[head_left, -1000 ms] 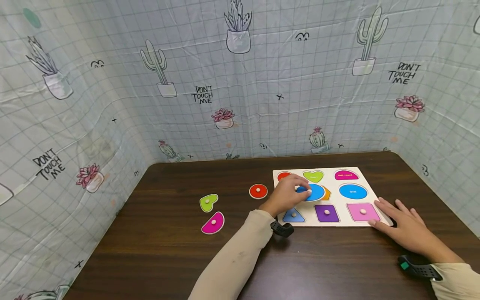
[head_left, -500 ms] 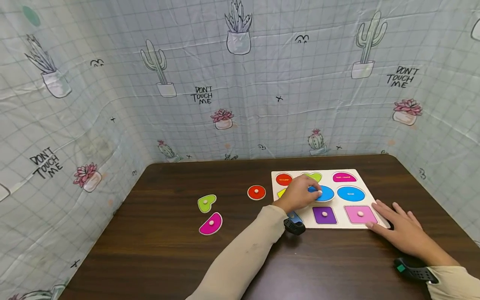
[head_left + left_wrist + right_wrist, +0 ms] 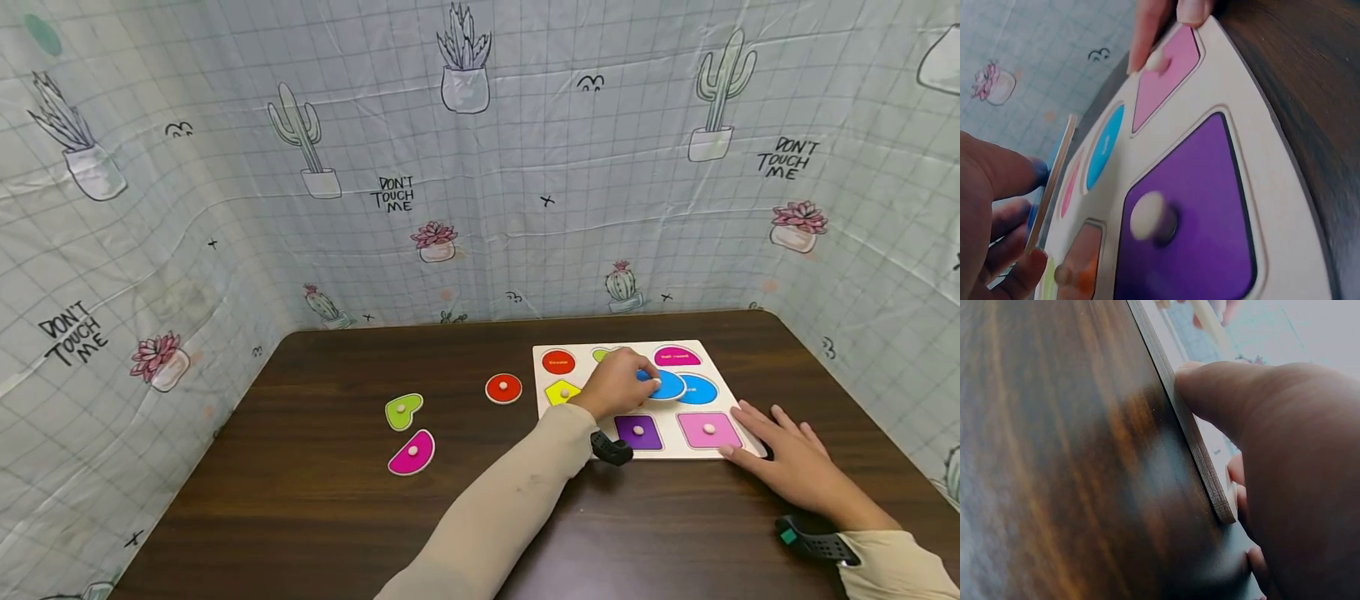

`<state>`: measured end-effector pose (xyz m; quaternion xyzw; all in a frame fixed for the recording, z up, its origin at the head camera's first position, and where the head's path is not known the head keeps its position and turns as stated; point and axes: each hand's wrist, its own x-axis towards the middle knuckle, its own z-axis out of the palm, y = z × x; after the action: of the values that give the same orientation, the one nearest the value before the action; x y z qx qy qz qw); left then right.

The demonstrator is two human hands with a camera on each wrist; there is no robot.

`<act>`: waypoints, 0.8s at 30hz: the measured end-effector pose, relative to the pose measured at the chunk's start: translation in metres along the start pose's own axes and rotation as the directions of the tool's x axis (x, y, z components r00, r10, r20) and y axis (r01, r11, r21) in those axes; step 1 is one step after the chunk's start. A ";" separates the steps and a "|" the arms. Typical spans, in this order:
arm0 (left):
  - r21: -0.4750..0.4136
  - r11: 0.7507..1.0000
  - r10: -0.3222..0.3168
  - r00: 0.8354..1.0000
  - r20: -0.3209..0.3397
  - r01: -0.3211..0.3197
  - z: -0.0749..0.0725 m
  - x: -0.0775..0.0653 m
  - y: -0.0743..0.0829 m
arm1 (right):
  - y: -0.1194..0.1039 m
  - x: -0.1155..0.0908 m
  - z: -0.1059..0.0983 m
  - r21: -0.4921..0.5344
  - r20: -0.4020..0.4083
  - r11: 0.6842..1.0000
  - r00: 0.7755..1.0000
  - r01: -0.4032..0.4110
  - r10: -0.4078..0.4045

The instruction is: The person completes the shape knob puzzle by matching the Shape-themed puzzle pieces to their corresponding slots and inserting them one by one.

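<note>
My left hand (image 3: 618,383) pinches the knob of a blue oval puzzle piece (image 3: 671,386), held over the middle row of a white shape puzzle board (image 3: 670,435). In the head view the piece overlaps the left part of the blue oval slot (image 3: 702,390). The left wrist view shows the piece (image 3: 1052,181) edge-on and tilted, above the board. My right hand (image 3: 791,462) rests at the board's front right corner, fingers straight along the right side, thumb at the front edge beside the pink rectangle piece (image 3: 708,430). A purple square piece (image 3: 638,432) sits in its slot.
Left of the board, a red circle piece (image 3: 503,388), a green heart piece (image 3: 403,412) and a magenta half-round piece (image 3: 412,452) lie on the dark wooden table (image 3: 315,500). A yellow pentagon piece (image 3: 562,392) sits in the board. Patterned cloth (image 3: 495,167) surrounds the table.
My left hand has carried the blue oval piece rightward across the board, from above the orange piece to the oval slot. The right hand has stayed at the board's corner.
</note>
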<state>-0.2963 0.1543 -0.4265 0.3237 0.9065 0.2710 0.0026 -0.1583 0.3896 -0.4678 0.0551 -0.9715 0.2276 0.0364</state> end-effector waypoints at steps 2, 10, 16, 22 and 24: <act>0.014 1.000 -0.018 1.000 -0.003 0.018 0.005 0.003 0.004 | 0.000 0.000 -0.001 -0.001 0.001 1.000 1.000 -0.002 0.002; 0.052 0.998 -0.032 0.999 -0.026 0.034 0.018 0.007 0.009 | -0.003 -0.001 0.000 0.009 0.009 1.000 1.000 -0.011 0.011; 0.093 0.995 -0.026 0.999 -0.032 0.029 0.021 0.009 0.011 | -0.004 -0.001 0.003 0.014 0.005 1.000 1.000 -0.007 0.007; 0.153 0.988 -0.021 0.999 -0.044 0.028 0.025 0.013 0.015 | -0.006 0.000 0.001 0.017 -0.003 1.000 1.000 -0.008 0.008; 0.154 0.988 -0.018 0.999 -0.044 0.024 0.027 0.014 0.017 | -0.005 -0.001 -0.001 0.013 -0.006 1.000 1.000 -0.011 0.011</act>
<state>-0.2927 0.1870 -0.4381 0.3076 0.9280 0.2068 -0.0389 -0.1568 0.3857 -0.4651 0.0494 -0.9701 0.2345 0.0377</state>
